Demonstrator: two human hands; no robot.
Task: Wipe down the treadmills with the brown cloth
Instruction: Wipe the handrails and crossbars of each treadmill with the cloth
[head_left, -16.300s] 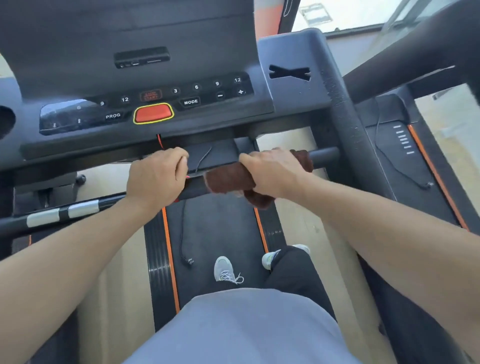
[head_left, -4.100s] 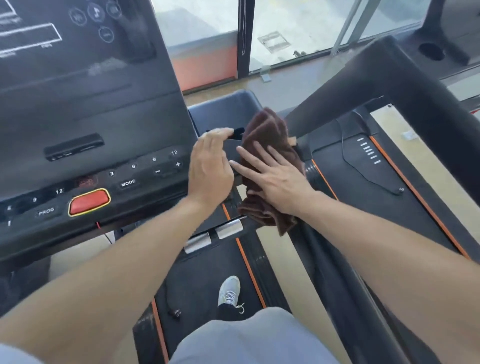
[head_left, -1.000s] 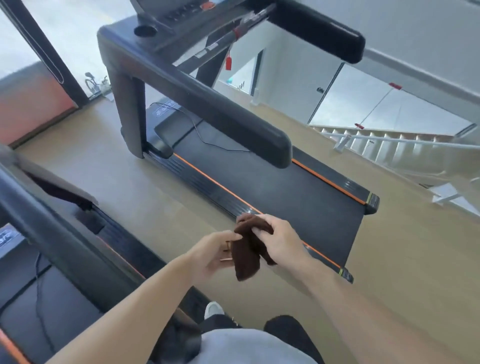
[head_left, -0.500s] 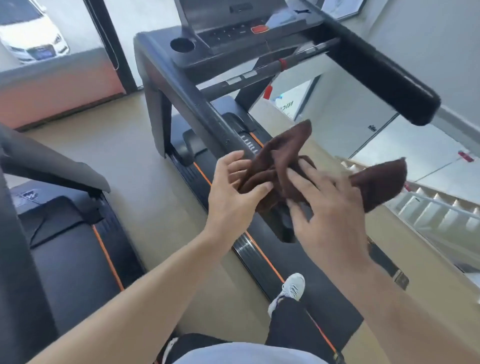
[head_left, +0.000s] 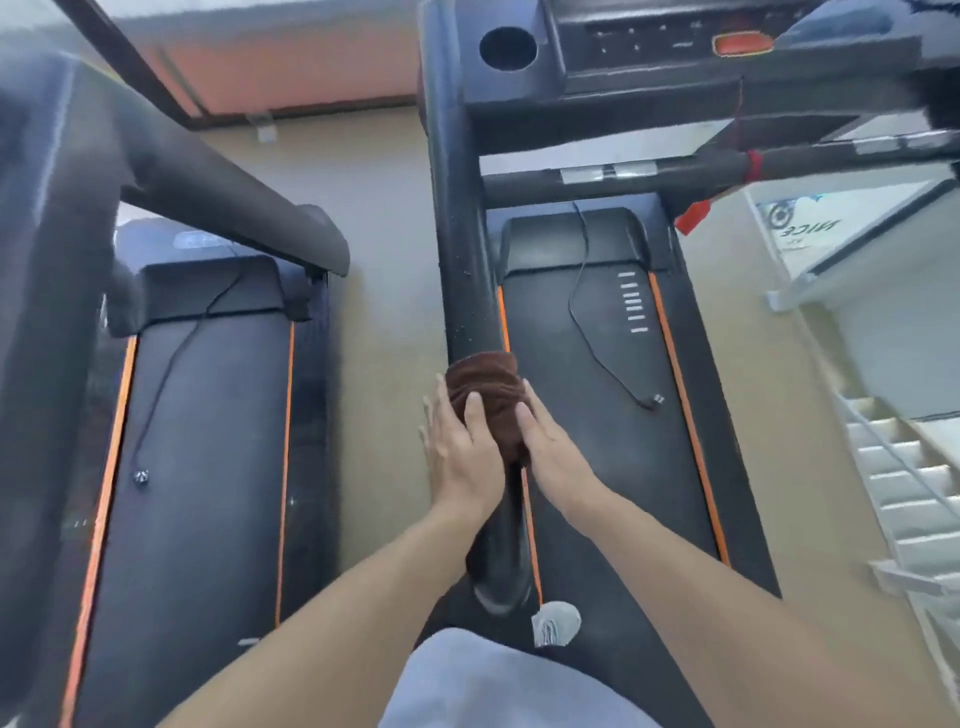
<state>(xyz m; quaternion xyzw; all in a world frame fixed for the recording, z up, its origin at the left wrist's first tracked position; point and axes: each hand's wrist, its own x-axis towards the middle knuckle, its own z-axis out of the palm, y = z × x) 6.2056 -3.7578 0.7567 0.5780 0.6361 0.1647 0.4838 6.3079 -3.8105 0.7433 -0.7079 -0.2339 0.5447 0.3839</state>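
Brown cloth draped on handrail | left hand, right hand: both grips clasp cloth

Ahead of my hands the handrail runs bare up to the console; the crossbar blocks the far right; open floor lies left, the belt right, a loose cord across it.
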